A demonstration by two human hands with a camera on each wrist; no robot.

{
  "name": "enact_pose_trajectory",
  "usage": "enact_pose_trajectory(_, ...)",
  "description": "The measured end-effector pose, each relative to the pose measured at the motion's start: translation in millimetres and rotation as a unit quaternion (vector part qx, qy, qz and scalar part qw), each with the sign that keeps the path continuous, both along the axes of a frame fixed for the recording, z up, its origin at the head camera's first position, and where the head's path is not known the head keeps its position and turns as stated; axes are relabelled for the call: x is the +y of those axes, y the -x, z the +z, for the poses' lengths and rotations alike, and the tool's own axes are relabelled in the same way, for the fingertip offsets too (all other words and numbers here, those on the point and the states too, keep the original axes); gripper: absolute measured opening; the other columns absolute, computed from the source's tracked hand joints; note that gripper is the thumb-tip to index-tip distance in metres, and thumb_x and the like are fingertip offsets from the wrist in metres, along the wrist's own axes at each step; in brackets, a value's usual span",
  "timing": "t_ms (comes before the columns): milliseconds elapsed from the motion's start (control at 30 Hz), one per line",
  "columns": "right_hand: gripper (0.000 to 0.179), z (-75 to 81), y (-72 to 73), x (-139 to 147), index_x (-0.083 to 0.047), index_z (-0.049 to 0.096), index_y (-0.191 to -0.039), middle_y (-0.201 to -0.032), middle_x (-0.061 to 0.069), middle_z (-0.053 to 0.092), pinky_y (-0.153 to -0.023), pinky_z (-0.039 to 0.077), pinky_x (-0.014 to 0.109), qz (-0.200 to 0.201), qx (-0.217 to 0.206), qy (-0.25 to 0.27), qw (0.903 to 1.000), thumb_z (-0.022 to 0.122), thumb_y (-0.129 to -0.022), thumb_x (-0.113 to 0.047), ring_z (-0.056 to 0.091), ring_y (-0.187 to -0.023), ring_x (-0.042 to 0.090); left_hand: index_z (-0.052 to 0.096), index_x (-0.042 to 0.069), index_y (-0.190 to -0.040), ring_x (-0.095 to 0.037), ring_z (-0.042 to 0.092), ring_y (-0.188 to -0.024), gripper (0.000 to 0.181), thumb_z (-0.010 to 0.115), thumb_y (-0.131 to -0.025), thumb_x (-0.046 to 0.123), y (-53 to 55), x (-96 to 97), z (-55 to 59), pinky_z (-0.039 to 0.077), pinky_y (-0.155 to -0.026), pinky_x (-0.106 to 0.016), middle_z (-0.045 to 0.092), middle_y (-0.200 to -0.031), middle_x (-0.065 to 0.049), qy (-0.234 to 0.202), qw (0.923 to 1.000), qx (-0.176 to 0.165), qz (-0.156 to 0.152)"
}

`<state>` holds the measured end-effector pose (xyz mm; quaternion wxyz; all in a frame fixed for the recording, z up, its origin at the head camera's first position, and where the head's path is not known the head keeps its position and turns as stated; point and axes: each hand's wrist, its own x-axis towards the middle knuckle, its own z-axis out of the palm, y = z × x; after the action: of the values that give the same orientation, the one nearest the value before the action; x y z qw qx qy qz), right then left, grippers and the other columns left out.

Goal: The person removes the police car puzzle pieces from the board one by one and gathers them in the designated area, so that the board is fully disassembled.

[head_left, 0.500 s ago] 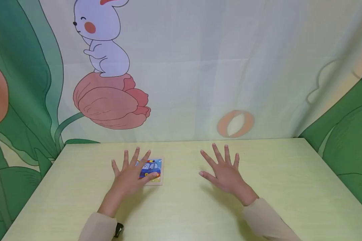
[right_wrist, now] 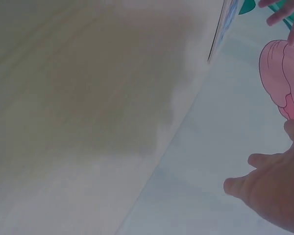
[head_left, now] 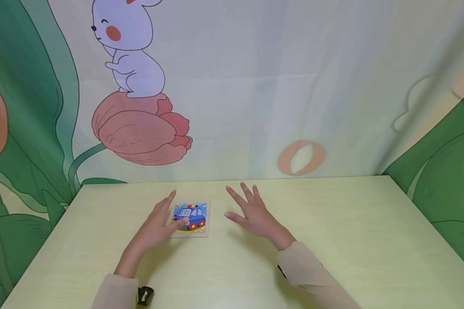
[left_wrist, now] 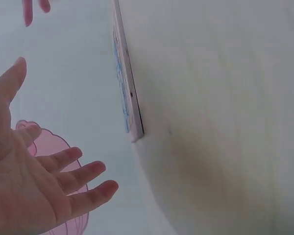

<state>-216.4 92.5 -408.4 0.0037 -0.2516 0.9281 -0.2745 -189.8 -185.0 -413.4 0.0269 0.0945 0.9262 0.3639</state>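
Note:
A square picture board with a blue cartoon car (head_left: 196,213) in a pale wooden frame lies flat on the table, left of centre. My left hand (head_left: 154,227) hovers at its left side, fingers extended and thumb overlapping the picture in the head view. In the left wrist view that palm (left_wrist: 29,191) has its fingers spread, and the board (left_wrist: 129,95) appears edge-on. To the right of the board, my right hand (head_left: 255,218) is held above the table with spread fingers and nothing in it. The right wrist view catches only a corner of the board (right_wrist: 223,29).
The pale table (head_left: 332,223) reaches back to a hanging curtain (head_left: 232,107) printed with a rabbit, a pink flower and green leaves. A dark band (head_left: 145,296) shows at the left sleeve. Both hands cast shadows on the tabletop.
My right hand has moved left, closer to the board. My left hand has shifted slightly left and turned sideways, uncovering more of the car picture.

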Motion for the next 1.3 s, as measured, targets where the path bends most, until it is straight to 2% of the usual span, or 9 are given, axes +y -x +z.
enact_pose_trajectory(167,0.067,-1.2,7.2,-23.5,-0.025,0.02,-0.146,-0.148,0.02,0.014,-0.095,0.024,0.063,0.015,-0.041,0.044,0.9981,0.052,-0.09,-0.042,0.009,-0.133,0.046,0.008,0.014,-0.147,-0.05,0.029,-0.124,0.084,0.061,-0.086,0.036,2.9,-12.7,-1.8,0.029,-0.092,-0.062,0.02,-0.143,-0.028,-0.046,0.9982,-0.036,0.015)
enact_pose_trajectory(333,0.065,-5.0,16.1,-46.4,-0.015,0.026,-0.145,-0.141,0.024,0.028,-0.097,0.03,0.055,0.036,-0.06,0.086,0.9939,0.055,-0.09,-0.035,0.028,-0.129,0.039,0.012,0.013,-0.147,-0.048,0.04,-0.118,0.084,0.065,-0.084,0.033,6.0,-22.9,-4.0,0.038,-0.088,-0.057,0.031,-0.137,-0.029,-0.068,0.9937,-0.085,0.027)
enact_pose_trajectory(467,0.061,-10.3,24.2,-62.7,-0.008,0.033,-0.141,-0.133,0.022,0.04,-0.093,0.038,0.047,0.044,-0.078,0.123,0.9884,0.058,-0.089,-0.029,0.044,-0.117,0.036,0.018,0.018,-0.145,-0.037,0.049,-0.11,0.086,0.071,-0.078,0.031,11.5,-28.4,-8.4,0.045,-0.083,-0.047,0.041,-0.129,-0.024,-0.078,0.9885,-0.125,0.034)
enact_pose_trajectory(600,0.056,-13.5,31.0,-79.3,-0.007,0.04,-0.137,-0.126,0.02,0.048,-0.081,0.045,0.036,0.035,-0.118,0.158,0.9798,0.061,-0.088,-0.025,0.054,-0.098,0.029,0.025,0.016,-0.143,-0.029,0.053,-0.1,0.085,0.075,-0.075,0.023,14.9,-33.4,-10.5,0.046,-0.072,-0.036,0.045,-0.121,-0.021,-0.104,0.983,-0.149,0.025)
enact_pose_trajectory(700,0.052,-15.4,36.1,-91.0,-0.007,0.045,-0.133,-0.12,0.017,0.053,-0.076,0.047,0.031,0.018,-0.153,0.167,0.9737,0.061,-0.088,-0.026,0.056,-0.09,0.023,0.03,0.011,-0.141,-0.026,0.053,-0.092,0.08,0.075,-0.074,0.018,15.8,-35.7,-10.2,0.044,-0.065,-0.033,0.046,-0.114,-0.02,-0.114,0.9808,-0.158,0.012)
enact_pose_trajectory(800,0.046,-18.5,41.5,-99.8,-0.006,0.051,-0.128,-0.112,0.015,0.057,-0.076,0.048,0.03,0.002,-0.172,0.171,0.9702,0.062,-0.087,-0.023,0.057,-0.089,0.022,0.036,0.009,-0.137,-0.023,0.053,-0.084,0.075,0.075,-0.074,0.017,18.9,-36.1,-10.9,0.042,-0.063,-0.031,0.048,-0.108,-0.016,-0.107,0.9807,-0.163,0.009)
enact_pose_trajectory(1033,0.034,-22.8,49.5,-118.3,-0.005,0.061,-0.117,-0.093,0.005,0.06,-0.068,0.047,0.023,-0.013,-0.174,0.176,0.9688,0.065,-0.085,-0.016,0.056,-0.082,0.016,0.049,0.007,-0.124,-0.022,0.047,-0.081,0.06,0.077,-0.072,0.015,29.2,-39.7,-17.7,0.04,-0.064,-0.029,0.053,-0.097,-0.011,-0.083,0.9818,-0.171,0.01)
enact_pose_trajectory(1167,0.029,-24.8,53.0,-128.1,-0.005,0.065,-0.111,-0.084,0.002,0.06,-0.063,0.044,0.02,-0.013,-0.188,0.186,0.9643,0.066,-0.083,-0.014,0.052,-0.075,0.012,0.052,0.003,-0.117,-0.021,0.047,-0.077,0.052,0.076,-0.072,0.013,33.6,-43.3,-19.2,0.038,-0.064,-0.03,0.054,-0.089,-0.009,-0.078,0.9829,-0.166,-0.015)
enact_pose_trajectory(1300,0.026,-29.8,56.2,-133.2,-0.006,0.066,-0.106,-0.079,0.0,0.059,-0.062,0.042,0.019,-0.03,-0.193,0.172,0.9656,0.068,-0.081,-0.014,0.05,-0.069,0.01,0.053,0.001,-0.115,-0.019,0.046,-0.071,0.049,0.076,-0.073,0.013,36.9,-44.9,-19.3,0.036,-0.063,-0.03,0.053,-0.08,-0.006,-0.081,0.9816,-0.17,-0.033)
